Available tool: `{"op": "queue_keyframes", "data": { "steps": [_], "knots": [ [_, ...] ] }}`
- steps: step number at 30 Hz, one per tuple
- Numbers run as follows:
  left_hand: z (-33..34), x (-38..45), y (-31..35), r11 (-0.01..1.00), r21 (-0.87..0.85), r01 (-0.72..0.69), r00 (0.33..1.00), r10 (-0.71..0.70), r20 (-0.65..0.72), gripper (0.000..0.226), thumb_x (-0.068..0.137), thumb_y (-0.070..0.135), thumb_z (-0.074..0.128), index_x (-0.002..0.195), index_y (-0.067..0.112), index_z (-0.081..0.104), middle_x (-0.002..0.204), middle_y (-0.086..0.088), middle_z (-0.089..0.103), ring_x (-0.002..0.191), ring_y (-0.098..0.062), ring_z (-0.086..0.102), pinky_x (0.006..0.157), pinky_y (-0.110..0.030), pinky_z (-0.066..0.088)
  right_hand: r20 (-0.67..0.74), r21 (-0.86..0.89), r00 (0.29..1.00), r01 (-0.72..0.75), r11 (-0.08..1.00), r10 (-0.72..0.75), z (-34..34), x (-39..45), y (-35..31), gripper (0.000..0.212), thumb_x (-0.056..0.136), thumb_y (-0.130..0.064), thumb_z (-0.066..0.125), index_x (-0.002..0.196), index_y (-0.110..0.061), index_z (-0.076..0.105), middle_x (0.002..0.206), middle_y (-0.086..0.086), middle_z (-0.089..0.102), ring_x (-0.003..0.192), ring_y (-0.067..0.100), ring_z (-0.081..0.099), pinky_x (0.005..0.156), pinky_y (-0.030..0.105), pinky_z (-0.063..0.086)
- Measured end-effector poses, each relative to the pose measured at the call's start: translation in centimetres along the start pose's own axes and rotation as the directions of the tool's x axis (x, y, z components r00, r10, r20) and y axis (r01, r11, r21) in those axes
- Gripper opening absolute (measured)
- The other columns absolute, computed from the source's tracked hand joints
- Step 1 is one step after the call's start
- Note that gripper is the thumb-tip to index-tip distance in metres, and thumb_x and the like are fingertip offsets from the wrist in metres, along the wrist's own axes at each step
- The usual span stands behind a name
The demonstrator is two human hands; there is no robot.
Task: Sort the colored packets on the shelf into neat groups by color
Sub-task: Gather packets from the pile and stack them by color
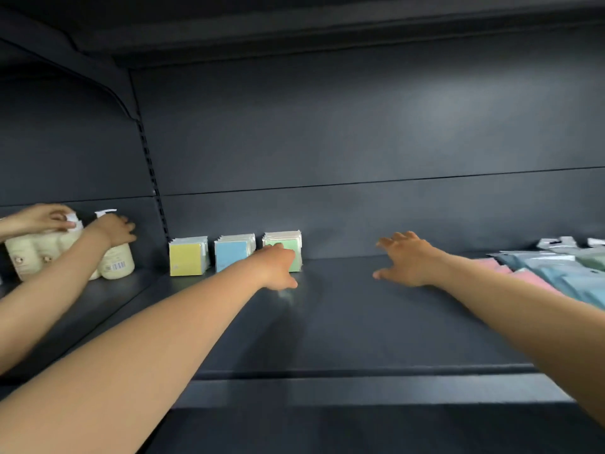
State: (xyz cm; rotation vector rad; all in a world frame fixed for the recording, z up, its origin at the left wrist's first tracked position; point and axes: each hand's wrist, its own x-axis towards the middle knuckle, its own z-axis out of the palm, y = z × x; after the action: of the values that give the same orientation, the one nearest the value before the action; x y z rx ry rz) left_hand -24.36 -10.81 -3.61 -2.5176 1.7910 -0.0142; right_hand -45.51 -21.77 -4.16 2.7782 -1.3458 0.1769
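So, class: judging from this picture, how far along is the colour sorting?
Done: yellow stack, blue stack and green stack stand upright in a row. In hand: the left hand touches the green stack; the right hand hovers open. Left: the mixed packets lying at right.

My left hand [278, 265] covers part of the green packets [289, 245], hiding my fingertips' contact, and the loose packets [556, 273] run off the right edge.
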Motion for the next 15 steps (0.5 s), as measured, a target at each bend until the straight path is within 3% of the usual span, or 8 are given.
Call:
{"op": "queue_keyframes", "data": {
  "steps": [6,15],
  "knots": [
    [-2.2,-7.1,7.6,0.986,0.101,-0.132,0.991,0.13,0.024,0.055,0.092,0.038,0.051,0.139,0.012,0.039,0.137,-0.006,0.041,0.122,-0.026,0.046,0.097,-0.035,0.044,0.025,-0.108,0.998,-0.049,0.993,0.052,-3.2,-9.8,5.2,0.068,0.087,-0.051,0.054,0.141,-0.015,0.034,0.142,0.01,0.037,0.135,0.031,0.029,0.108,0.042,0.034],
    [-3.5,-10.8,16.3,0.972,0.079,-0.221,0.975,0.22,0.022,0.056,0.091,0.041,0.051,0.139,0.013,0.038,0.136,-0.006,0.043,0.117,-0.025,0.049,0.095,-0.036,0.046,0.022,-0.131,0.995,-0.092,0.987,0.096,-5.4,-17.7,12.9,0.062,0.088,-0.046,0.055,0.137,-0.013,0.038,0.14,0.01,0.042,0.129,0.031,0.039,0.105,0.037,0.035]
  ]
}}
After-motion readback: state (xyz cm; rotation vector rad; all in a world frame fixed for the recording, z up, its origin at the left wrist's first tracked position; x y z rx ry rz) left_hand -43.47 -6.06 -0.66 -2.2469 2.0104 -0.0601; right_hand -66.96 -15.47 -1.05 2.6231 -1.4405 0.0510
